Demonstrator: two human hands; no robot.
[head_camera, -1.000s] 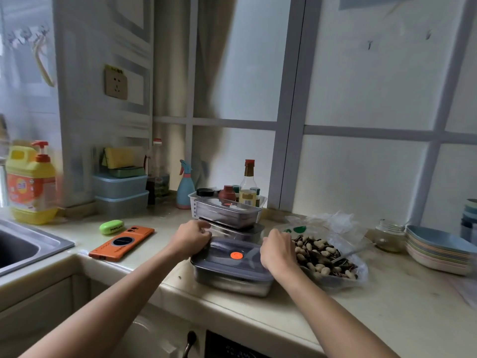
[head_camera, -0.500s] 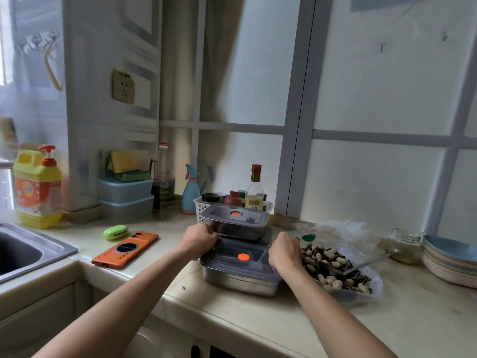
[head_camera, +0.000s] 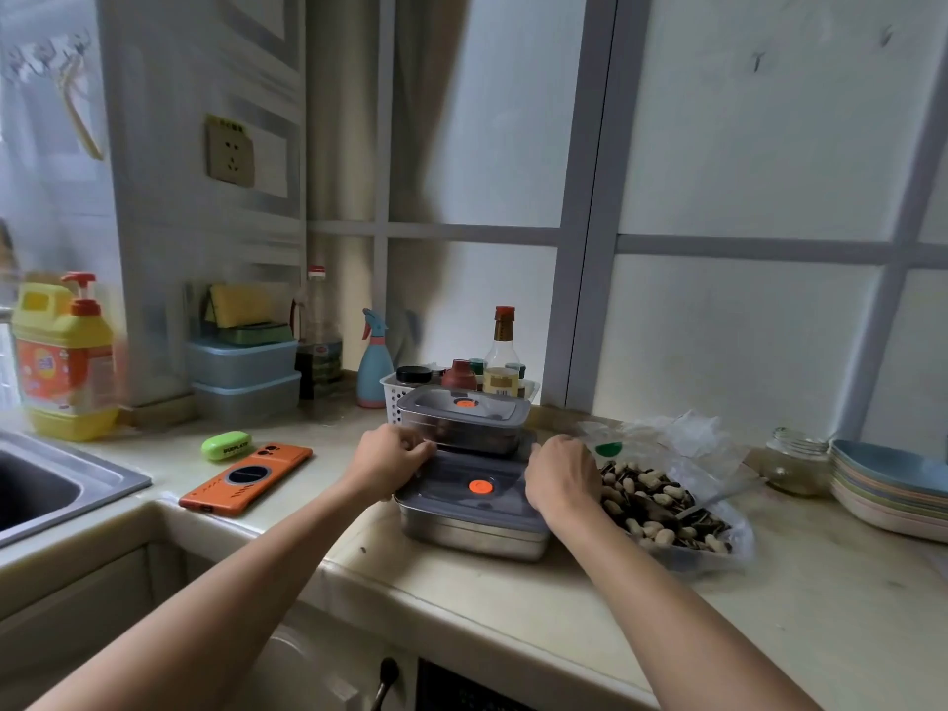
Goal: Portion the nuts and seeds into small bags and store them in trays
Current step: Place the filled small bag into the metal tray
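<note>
Stainless-steel rectangular tray [head_camera: 474,536] sat near the front edge of the pale stone desk [head_camera: 641,623], capped by a grey plastic lid [head_camera: 456,505] with a round orange button. Left hand [head_camera: 392,461] curled its fingers over the lid's far left corner. The right hand [head_camera: 559,477] curled its fingers over the lid's right edge, so both hands gripped the lid from opposite sides. Just behind stood a second steel tray [head_camera: 461,420] with a matching grey lid, raised on something dark that could not be made out. Against the first tray's right side lay a clear plastic bag of peanuts and striped seeds [head_camera: 662,500], with a metal spoon handle [head_camera: 728,495] poking out of it. Farther right stood a small glass jar [head_camera: 795,464] and a stack of pastel plates [head_camera: 892,490]. To the left lay an orange phone [head_camera: 246,477] and a green oval case [head_camera: 225,446], near a steel sink [head_camera: 77,479].
</note>
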